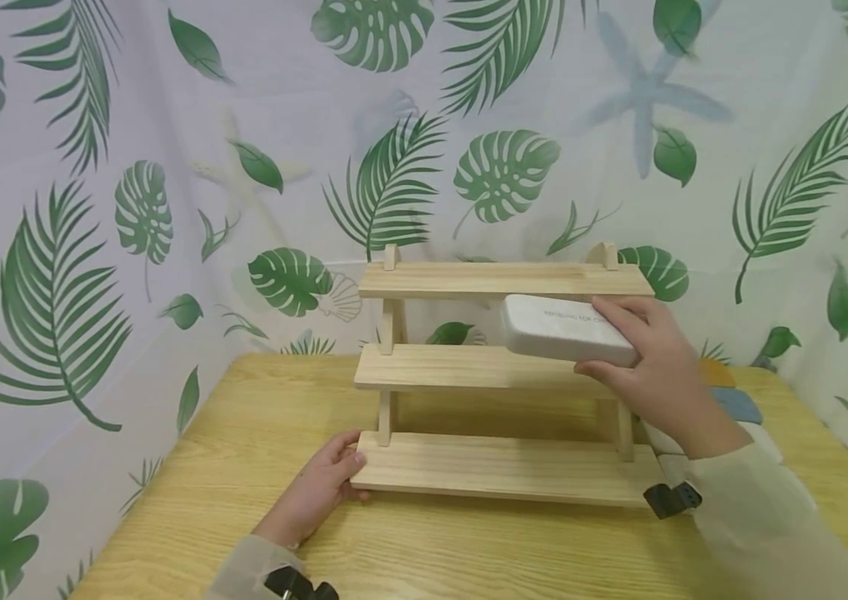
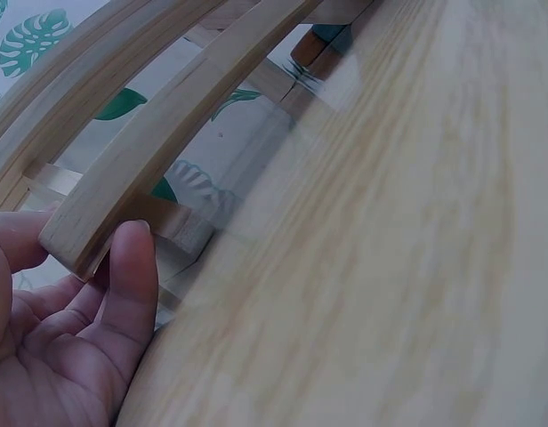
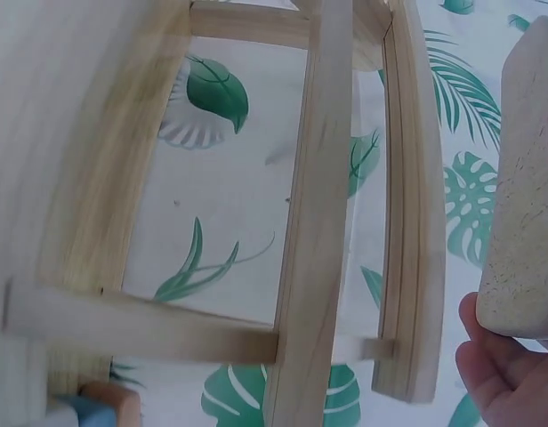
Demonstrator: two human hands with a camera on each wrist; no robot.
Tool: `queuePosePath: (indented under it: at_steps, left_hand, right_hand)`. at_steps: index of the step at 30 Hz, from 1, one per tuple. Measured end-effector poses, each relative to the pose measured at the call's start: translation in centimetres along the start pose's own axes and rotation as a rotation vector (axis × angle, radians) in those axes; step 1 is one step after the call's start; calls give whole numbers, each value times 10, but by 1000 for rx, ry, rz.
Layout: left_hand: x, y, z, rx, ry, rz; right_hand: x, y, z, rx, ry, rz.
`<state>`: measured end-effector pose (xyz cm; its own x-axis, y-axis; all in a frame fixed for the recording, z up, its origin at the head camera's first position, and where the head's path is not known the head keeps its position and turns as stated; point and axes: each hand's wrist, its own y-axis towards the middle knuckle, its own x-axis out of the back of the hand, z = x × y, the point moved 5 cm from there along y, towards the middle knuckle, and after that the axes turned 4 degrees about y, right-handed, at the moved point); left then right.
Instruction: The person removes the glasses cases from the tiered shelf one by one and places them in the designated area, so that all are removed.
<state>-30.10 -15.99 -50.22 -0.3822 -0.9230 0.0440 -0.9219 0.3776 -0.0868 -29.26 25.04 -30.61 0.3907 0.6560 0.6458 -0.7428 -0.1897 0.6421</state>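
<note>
A three-tier wooden display shelf (image 1: 506, 467) stands on the table, its boards bare. At the left end of the lowest board, my left hand (image 1: 324, 479) grips the wood, thumb on one side and fingers on the other; the left wrist view shows this board end (image 2: 78, 236) between the fingers. My right hand (image 1: 656, 367) holds a white oblong case (image 1: 562, 329) with rounded edges and small printing, which looks like a glasses case. It is raised in front of the upper and middle boards, at their right half. In the right wrist view the case's speckled underside (image 3: 527, 205) shows.
Behind the shelf's right end lie an orange item (image 1: 716, 373), a blue item (image 1: 737, 406) and white items (image 1: 763, 440), partly hidden by my right arm. A leaf-print cloth (image 1: 266, 208) hangs behind and beside the wooden table (image 1: 243, 433).
</note>
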Motion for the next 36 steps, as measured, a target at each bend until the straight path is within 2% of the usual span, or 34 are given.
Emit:
queuePosePath:
  at_steps: [4,18,29,36]
  left_hand:
    - [1,0,1,2,-1,2]
    - [-1,0,1,6,8,-7]
    - [-1,-2,2,9,1,-4]
    - [1,0,1,1,3,-13]
  right_hand:
    - [8,-15,-4,31,-20,-5]
    - [39,-66,-28,9,-218,35]
    - [53,-95,-44,48,-237,10]
    - [60,-109,-48,55,-203,-14]
